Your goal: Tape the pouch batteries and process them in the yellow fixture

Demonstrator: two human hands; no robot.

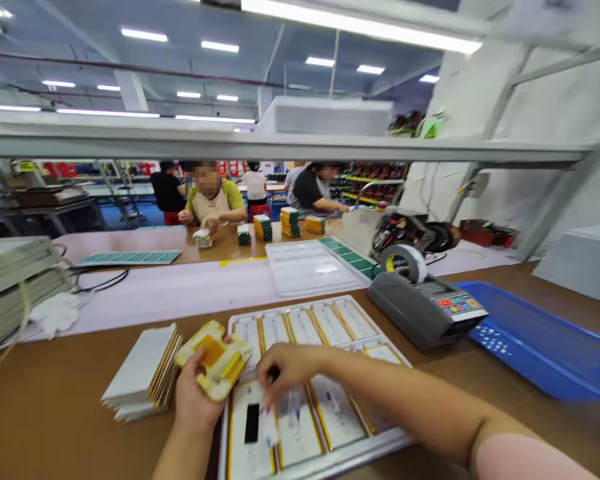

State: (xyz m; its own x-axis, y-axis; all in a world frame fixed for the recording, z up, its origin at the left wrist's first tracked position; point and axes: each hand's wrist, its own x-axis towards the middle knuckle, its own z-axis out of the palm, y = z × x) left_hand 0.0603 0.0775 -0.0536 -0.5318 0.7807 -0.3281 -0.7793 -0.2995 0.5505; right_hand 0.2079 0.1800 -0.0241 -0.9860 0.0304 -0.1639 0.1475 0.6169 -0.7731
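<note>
My left hand [200, 393] is closed around a yellowish moulded block [216, 360] with cut-outs and an orange patch, tilted up beside the tray. Over the front-left part of the white tray [223, 433], my right hand [285, 373] has its thumb and fingers brought together in a pinch. Some thin, whitish, see-through stuff [271, 427] shows just below those fingertips, blurred, and whether they hold it is unclear. Rows of flat white rectangular packs [337, 417] with yellow edges lie in the tray. One pack near the right hand bears a black rectangle [252, 423].
Left of the tray stands a stack of white packs [143, 367]. A grey tape dispenser [425, 310] and a blue basket [545, 340] are to the right. Behind the tray lies a clear plastic tray [307, 267]. Across the bench, a co-worker [217, 200] handles small stacks.
</note>
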